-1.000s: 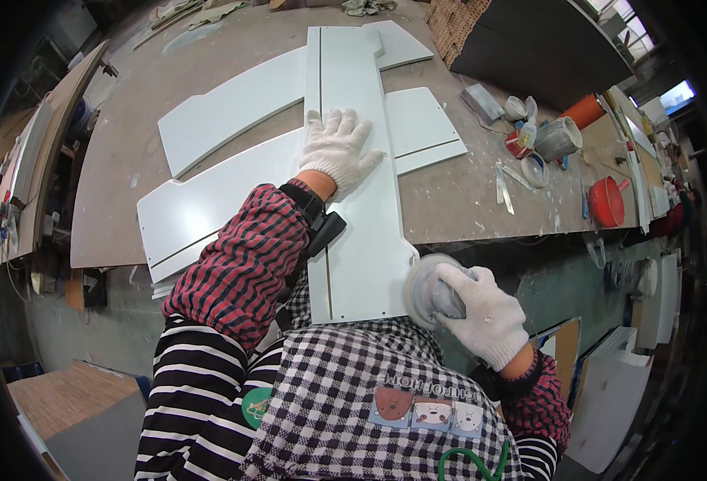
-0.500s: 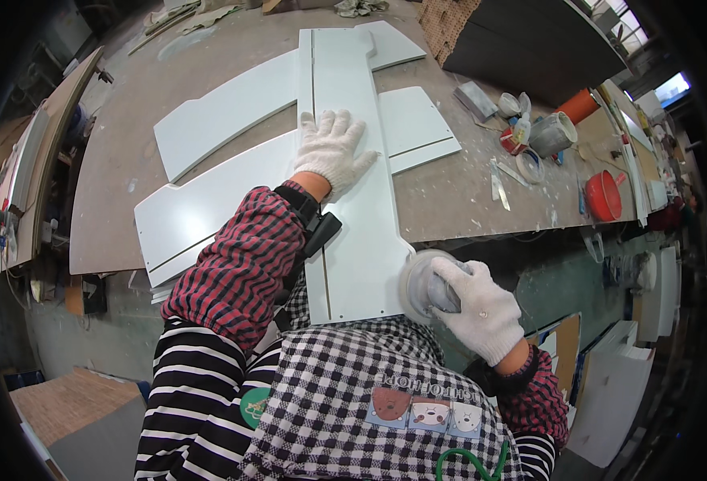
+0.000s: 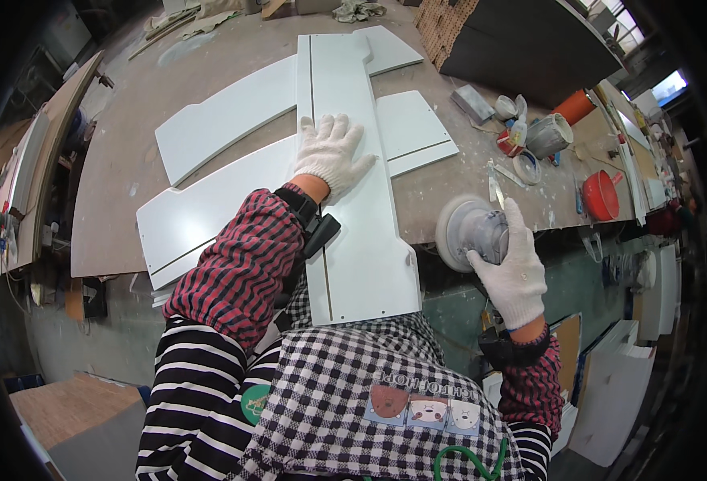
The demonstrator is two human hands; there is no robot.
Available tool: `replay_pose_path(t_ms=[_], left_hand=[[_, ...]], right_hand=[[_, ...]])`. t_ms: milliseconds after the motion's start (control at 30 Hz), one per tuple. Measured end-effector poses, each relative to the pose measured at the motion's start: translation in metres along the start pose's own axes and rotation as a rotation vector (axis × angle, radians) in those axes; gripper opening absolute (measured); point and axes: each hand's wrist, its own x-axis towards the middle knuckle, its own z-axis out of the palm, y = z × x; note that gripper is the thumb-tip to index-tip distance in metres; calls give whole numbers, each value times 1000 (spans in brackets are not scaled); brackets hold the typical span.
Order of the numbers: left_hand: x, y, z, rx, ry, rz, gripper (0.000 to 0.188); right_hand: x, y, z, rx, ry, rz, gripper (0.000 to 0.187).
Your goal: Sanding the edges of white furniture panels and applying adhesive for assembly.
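A long white panel (image 3: 357,248) with a narrow groove along its left side lies over other white panels and sticks out past the table's near edge toward me. Gloved in white, my left hand (image 3: 333,158) rests flat on its middle with the fingers spread. My right hand (image 3: 515,268), also gloved, grips a round sander (image 3: 475,234) with a pale disc pad. The sander is held up by the table's front edge, right of the panel and apart from it; the pad faces left toward the panel.
Under the long panel lie a curved white panel (image 3: 229,116) and a grooved one (image 3: 189,216). Right on the table (image 3: 449,184) are a red bowl (image 3: 601,196), a tape roll (image 3: 527,167), a grey can (image 3: 550,135) and a sanding block (image 3: 472,104). A dark box (image 3: 522,48) stands behind.
My right hand has lifted the sander off the panel's lower right edge and moved it up and to the right. My left hand stays in place on the panel.
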Motion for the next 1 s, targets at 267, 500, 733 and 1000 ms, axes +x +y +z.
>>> replay_pose_path(t_ms=[267,500,733,1000], left_hand=[[2,-4,4,19,66,26,63],[3,-1,1,0,11,18,64],[6,-2,2,22,-9,-3,66],[6,-1,-3,8,6,19,63]], right_hand=[[-8,-38,-8,46,-349,-103,75],[25,-49,16,-2,-447,-171,64],[40,-52,29,51,-364,-198,62],[35,-49,26,-37,-406,-119,69]])
